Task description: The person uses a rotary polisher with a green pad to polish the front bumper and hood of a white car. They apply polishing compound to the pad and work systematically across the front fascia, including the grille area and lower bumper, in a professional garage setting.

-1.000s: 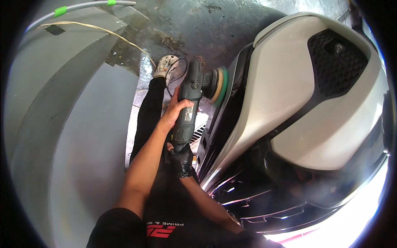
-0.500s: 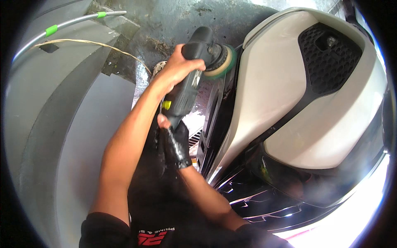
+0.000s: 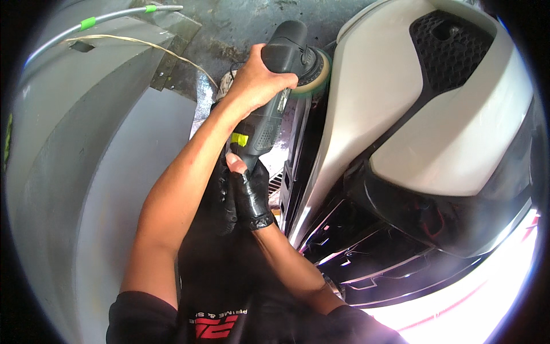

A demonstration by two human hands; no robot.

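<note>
A black polisher (image 3: 264, 117) with a yellow tag lies across both my hands. My left hand (image 3: 258, 81), bare, is closed around its front end. My right hand (image 3: 249, 192), in a black glove with the thumb tip bare, grips its rear handle; most of those fingers are hidden. The round polishing pad (image 3: 317, 77), pale with a green rim, is turned toward the edge of a glossy white vehicle panel (image 3: 366, 86) with black trim. Whether the pad touches the black edge there, I cannot tell.
On the right, the panel holds a black honeycomb mesh insert (image 3: 452, 54) and glossy black lower trim (image 3: 401, 223). At left stands a large curved grey part (image 3: 132, 160). A thin pale cord (image 3: 143, 44) and a grey hose with green tape (image 3: 109, 18) cross the upper left.
The whole scene sits higher in the picture. The polisher shows a little higher and to the right, with its pad still beside the panel edge. Both hands keep their grip.
</note>
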